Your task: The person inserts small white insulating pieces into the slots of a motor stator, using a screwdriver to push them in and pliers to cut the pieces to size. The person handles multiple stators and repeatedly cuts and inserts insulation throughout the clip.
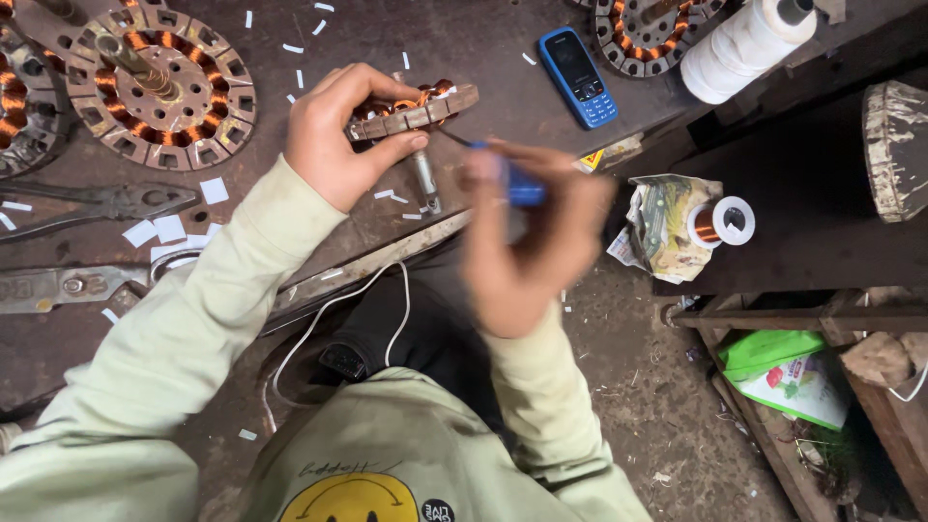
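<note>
Our left hand (333,135) clamps the stator (416,108) edgewise; our blurred right hand (532,237) grips a blue tool (517,184). Beyond its fingers: crumpled wrapper (667,227), green packet (788,372).

Dark, worn metal bench (464,43), seen from above. On its left part lie a round motor stator with copper windings (159,85), a second one cut by the left edge (19,106), dark pliers (97,205) and a grey metal tool (58,287) below them. Small white paper slips (169,229) are scattered across the surface. Toward the right lie a blue mobile phone (578,76), a third wound stator (650,31) at the top edge and a large spool of white thread (744,43). A white cable (324,314) hangs over the near edge.
</note>
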